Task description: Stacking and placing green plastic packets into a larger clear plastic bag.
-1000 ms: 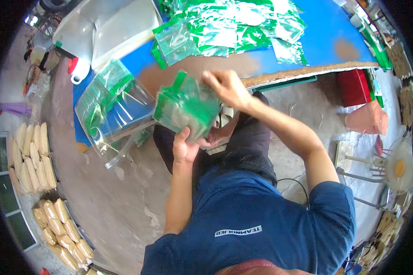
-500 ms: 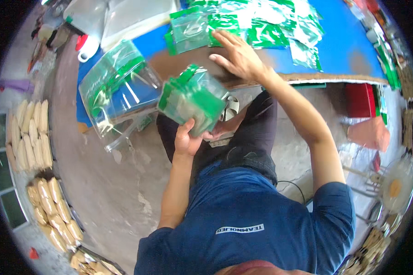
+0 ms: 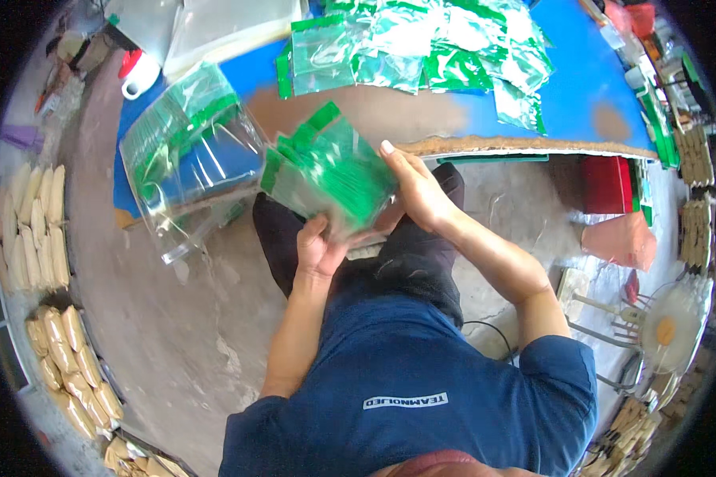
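My left hand (image 3: 320,248) grips a stack of clear plastic bags with green bands (image 3: 350,171) by its near edge, thumb on top. The stack is tilted and fanned unevenly at its far left corner, held above my lap in front of the table edge. At the stack's right edge is my right hand (image 3: 422,191), its fingers stretched out; it seems to touch the side of the bags. More flat green-and-clear bags (image 3: 422,52) lie overlapping on the blue table (image 3: 589,71). Left of the stack, a large clear bag (image 3: 199,159) with green-banded bags inside hangs partly over the table edge.
A white mug with a red top (image 3: 139,75) stands at the table's far left, beside clear plastic sheets (image 3: 223,36). Brown packages (image 3: 79,370) are piled on the left. A red box (image 3: 606,184), a pinkish bin (image 3: 620,241) and a fan (image 3: 667,330) are on the right.
My right hand has come back from the bags on the table to the right edge of the stack. My left hand still holds the stack.
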`<state>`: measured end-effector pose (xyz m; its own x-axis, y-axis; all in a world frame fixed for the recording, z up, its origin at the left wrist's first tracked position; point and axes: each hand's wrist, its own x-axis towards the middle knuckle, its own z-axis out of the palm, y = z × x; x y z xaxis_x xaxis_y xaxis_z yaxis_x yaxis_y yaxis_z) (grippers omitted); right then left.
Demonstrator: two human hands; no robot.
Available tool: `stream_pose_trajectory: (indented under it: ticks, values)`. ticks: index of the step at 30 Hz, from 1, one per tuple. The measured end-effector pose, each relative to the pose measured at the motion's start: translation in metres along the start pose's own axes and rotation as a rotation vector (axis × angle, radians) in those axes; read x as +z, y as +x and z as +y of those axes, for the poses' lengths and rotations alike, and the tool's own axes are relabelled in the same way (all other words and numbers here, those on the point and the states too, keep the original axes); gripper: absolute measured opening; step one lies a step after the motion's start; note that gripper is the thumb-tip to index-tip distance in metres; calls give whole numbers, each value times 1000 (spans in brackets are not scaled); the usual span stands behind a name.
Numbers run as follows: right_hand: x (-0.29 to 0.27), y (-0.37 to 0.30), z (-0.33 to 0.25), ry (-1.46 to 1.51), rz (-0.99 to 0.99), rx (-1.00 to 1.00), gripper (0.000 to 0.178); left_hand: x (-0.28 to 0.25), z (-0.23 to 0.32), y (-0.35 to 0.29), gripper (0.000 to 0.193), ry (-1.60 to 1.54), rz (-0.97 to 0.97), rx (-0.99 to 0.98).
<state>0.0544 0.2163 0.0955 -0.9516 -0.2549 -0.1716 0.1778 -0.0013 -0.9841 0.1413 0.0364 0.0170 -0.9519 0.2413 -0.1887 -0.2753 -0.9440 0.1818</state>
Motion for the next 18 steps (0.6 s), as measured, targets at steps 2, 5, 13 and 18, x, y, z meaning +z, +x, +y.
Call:
stream_pose_trajectory:
  ticks: [2, 5, 13, 18]
  values:
    - [-22, 29, -26, -313, -191, 79, 64, -2, 4, 0, 64, 87, 43, 43]
    - [-63, 98, -37, -1005, 12, -500, 68, -20, 11, -4, 66, 140, 17, 94]
    - [-45, 40, -6, -1212, -224, -880, 67, -43, 7, -21, 61, -62, -140, 91]
    - [-35, 36, -6, -727, -580, -593, 42, -29, 9, -8, 62, 12, 49, 149]
